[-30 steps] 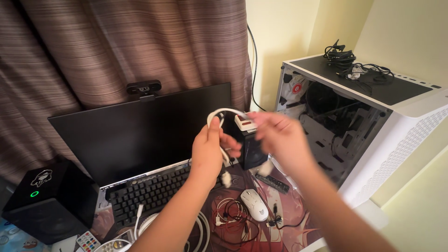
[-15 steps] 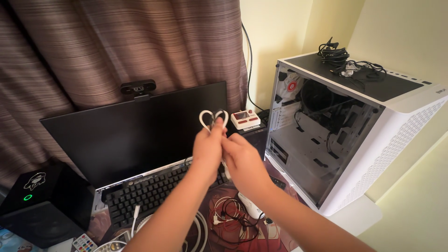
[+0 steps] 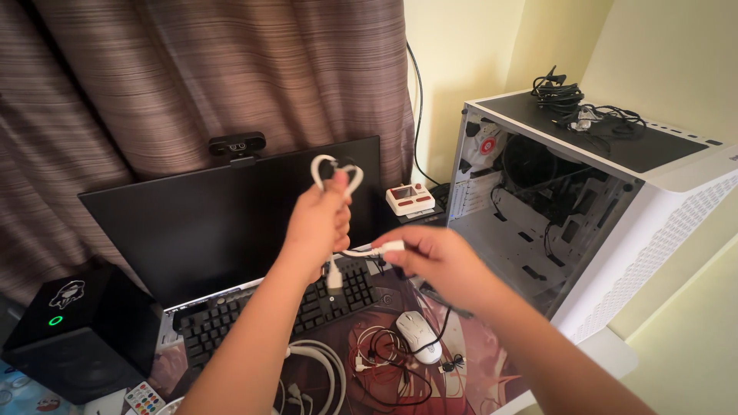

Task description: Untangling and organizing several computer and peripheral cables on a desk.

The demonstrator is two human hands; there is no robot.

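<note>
— Looking at the white cable (image 3: 335,170), how far along is the folding?

— Partly done, I'd judge. Two small loops stand up above the left hand (image 3: 317,224), which is closed in a fist around the gathered strands, in front of the dark monitor (image 3: 223,223). One plug end (image 3: 334,278) hangs loose below that fist.

— And the other end?

— The right hand (image 3: 438,265) pinches the second plug (image 3: 387,247) between thumb and fingers, just beside the left wrist. That short run between the hands is not yet folded in, so the bundle looks unfinished and nothing ties it.

— What lies under them?

— A black keyboard (image 3: 254,315) on the bench, then a white mouse (image 3: 419,336), red and white wire tangles (image 3: 380,361) and a thicker white cord coil (image 3: 323,365). Further right stands an open white computer case (image 3: 600,223) with black cables (image 3: 584,107) heaped on top.
</note>
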